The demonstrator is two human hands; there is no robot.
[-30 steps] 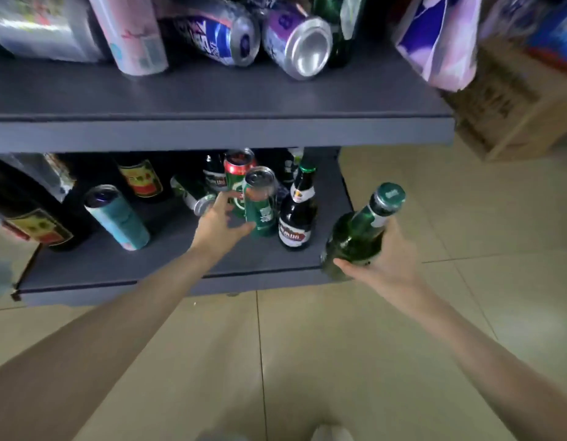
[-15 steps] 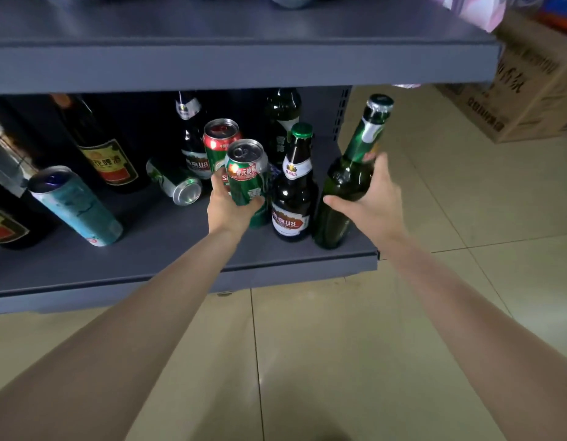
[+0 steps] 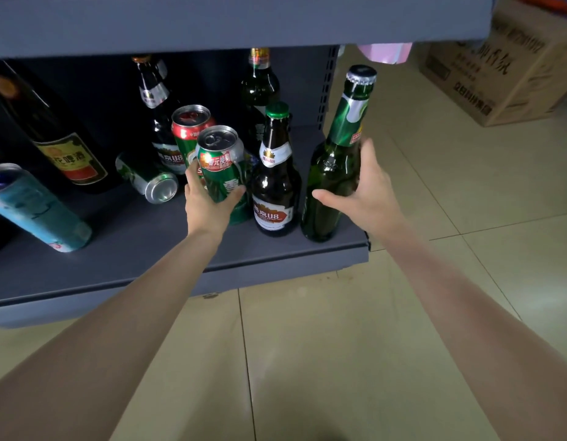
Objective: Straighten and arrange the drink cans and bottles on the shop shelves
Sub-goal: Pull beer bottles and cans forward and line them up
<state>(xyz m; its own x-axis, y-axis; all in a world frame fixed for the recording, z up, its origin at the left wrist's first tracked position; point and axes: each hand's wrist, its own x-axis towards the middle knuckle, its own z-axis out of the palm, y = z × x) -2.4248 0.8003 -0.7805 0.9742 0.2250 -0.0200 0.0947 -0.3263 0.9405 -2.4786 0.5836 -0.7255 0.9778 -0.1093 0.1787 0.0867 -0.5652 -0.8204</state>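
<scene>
The dark grey shelf (image 3: 116,249) carries everything, with a cardboard box (image 3: 505,68) on the floor well right of both grips. The right hand (image 3: 368,195) wraps its grip around a green bottle (image 3: 336,160) standing at the shelf's right end. Between the grips stands a brown bottle (image 3: 274,186). The left hand (image 3: 209,205) curls its grip round a green can (image 3: 223,163). Left of that grip, a small can (image 3: 148,179) lies on its side.

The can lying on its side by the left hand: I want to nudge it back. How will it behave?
The fallen can probably rolls at a sideways nudge, being round and lying on the flat shelf. It may knock the dark bottle standing close behind. Whether it is full or empty cannot be told.
</scene>
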